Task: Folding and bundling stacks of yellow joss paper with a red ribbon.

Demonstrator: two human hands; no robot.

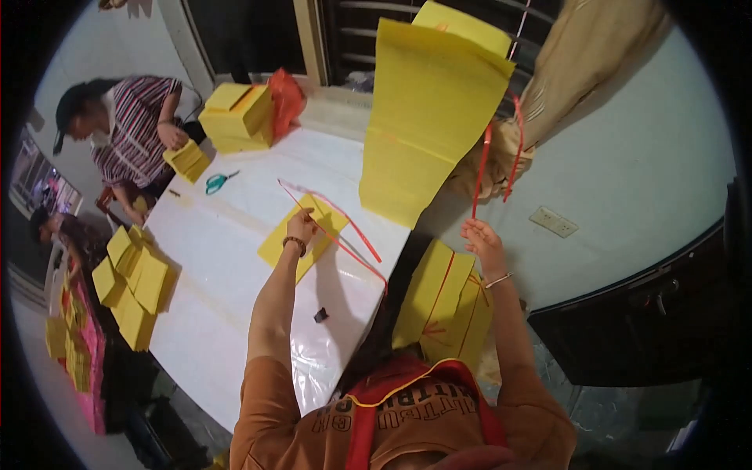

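My left hand [301, 225] is over a yellow paper stack [270, 249] on the white table. Its fingers are closed round a thin red ribbon [345, 249], whose lengths trail across the stack toward the table's right edge. Off that edge, raised to the right, my right hand [483, 239] pinches the lower end of another red ribbon [482, 168]. That ribbon runs up beside a tall yellow paper sheet [431, 117]. A further red strand [518, 141] hangs nearby. Below my right hand lie yellow paper bundles [439, 294] tied with red ribbon.
Teal-handled scissors [216, 183] and a small black object [320, 315] lie on the white table [227, 274]. Yellow stacks stand at its left [137, 286] and far end [235, 117], beside a red bag [287, 102]. A co-worker [137, 117] handles yellow paper; another person [74, 243] sits farther left.
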